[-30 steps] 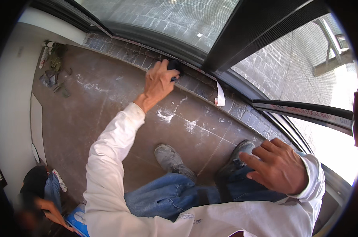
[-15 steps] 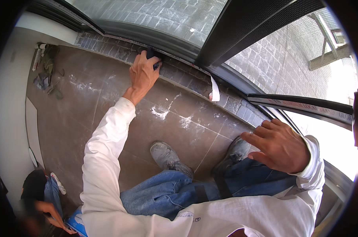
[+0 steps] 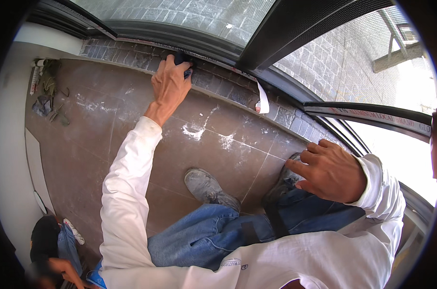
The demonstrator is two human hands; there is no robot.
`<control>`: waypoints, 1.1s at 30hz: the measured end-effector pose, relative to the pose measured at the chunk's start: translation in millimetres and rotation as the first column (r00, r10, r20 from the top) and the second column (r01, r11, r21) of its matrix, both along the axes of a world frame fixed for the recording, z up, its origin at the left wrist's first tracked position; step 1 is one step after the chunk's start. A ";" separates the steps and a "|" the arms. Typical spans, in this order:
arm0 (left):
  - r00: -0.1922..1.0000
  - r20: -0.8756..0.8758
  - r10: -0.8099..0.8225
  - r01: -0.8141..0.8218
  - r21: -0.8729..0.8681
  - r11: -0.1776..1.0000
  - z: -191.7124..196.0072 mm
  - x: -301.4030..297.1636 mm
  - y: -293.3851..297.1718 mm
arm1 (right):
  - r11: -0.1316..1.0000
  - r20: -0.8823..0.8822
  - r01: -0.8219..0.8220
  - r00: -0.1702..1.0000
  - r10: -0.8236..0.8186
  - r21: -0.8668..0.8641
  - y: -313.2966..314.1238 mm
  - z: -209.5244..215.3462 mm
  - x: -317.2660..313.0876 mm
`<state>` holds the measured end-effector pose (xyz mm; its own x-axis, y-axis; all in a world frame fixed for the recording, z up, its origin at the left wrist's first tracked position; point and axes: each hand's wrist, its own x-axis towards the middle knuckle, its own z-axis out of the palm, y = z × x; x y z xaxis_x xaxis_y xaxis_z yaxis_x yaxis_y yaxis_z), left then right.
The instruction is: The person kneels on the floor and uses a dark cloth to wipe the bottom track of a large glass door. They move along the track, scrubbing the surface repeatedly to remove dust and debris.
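Observation:
My left hand (image 3: 171, 83) reaches out to the dark tiled sill (image 3: 146, 60) below the window frame. Bunched under its fingers is a dark cloth (image 3: 181, 58), pressed against the sill beside the frame's lower rail; the fingertips are partly hidden. Over my bent knee hangs my right hand (image 3: 331, 171), palm down, with loosely bent fingers and the thumb apart from them. Nothing shows in it. A strip of white tape (image 3: 262, 98) peels away from the frame and dangles over the sill between my hands.
Brown floor tiles (image 3: 146, 164) carry white powdery smears. My dusty boots (image 3: 206, 185) stand near the sill. A tube and dark scraps (image 3: 45, 91) lie in the far left corner. Another person (image 3: 49, 241) is at the lower left. A black window post (image 3: 281, 36) rises ahead.
My left hand and the cloth have shifted slightly left and up in the picture. My right hand sits a little further left and higher. The whole view has tilted slightly.

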<state>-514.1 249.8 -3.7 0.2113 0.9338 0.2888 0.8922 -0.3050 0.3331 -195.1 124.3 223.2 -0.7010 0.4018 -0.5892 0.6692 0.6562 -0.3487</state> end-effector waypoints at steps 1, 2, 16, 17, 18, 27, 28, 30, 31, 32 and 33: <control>1.000 -0.017 0.000 0.000 0.007 1.000 -0.4 1.1 1.6 | 1.000 0.023 -0.011 1.000 0.012 -0.012 0.0 0.1 0.0; 0.999 -0.032 0.003 -0.002 0.032 0.999 -1.2 2.1 2.4 | 1.000 0.010 0.013 1.000 -0.013 -0.004 0.0 0.0 -0.6; 1.000 -0.006 -0.005 0.005 0.094 0.996 -3.1 -1.4 -1.2 | 0.999 0.066 0.027 0.997 -0.028 0.020 -0.1 2.4 -7.0; 0.997 -0.071 -0.002 0.004 0.027 1.000 -3.7 -3.0 -3.1 | 1.000 0.002 0.015 1.000 -0.015 0.023 -1.6 -0.6 -9.3; 0.994 -0.111 -0.013 0.013 -0.005 1.000 -4.5 -6.7 -6.5 | 1.000 -0.022 0.003 1.000 -0.003 0.022 -2.5 -3.4 -10.6; 0.945 -0.107 0.308 -0.306 0.029 0.951 17.9 -48.0 28.9 | 0.998 0.051 0.054 0.997 -0.056 0.044 -10.2 1.6 5.5; 0.925 -0.018 0.379 -0.379 0.028 0.925 18.8 -43.9 29.3 | 0.995 0.083 0.056 0.995 -0.063 0.081 -9.7 2.6 6.9; 0.969 -0.056 0.242 -0.243 -0.012 0.970 15.3 -32.7 21.7 | 0.997 0.019 0.065 0.998 -0.066 0.045 -6.3 3.8 9.2; 0.978 -0.074 0.195 -0.199 -0.053 0.979 10.2 -25.1 13.9 | 0.997 0.014 0.073 0.997 -0.073 0.018 -3.7 4.4 10.4; 0.995 -0.034 0.090 -0.094 -0.121 0.988 6.7 -19.9 7.6 | 0.999 -0.020 0.053 0.998 -0.053 0.012 -2.3 4.5 10.6; 0.996 -0.012 0.093 -0.093 -0.021 0.995 5.1 -19.5 8.2 | 0.999 -0.022 0.053 0.998 -0.053 0.008 -0.6 4.9 11.0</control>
<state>-533.6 258.1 1.4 0.1261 0.9556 0.2663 0.9202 -0.2130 0.3285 -184.1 123.7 228.1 -0.6913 0.4436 -0.5704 0.6952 0.6234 -0.3577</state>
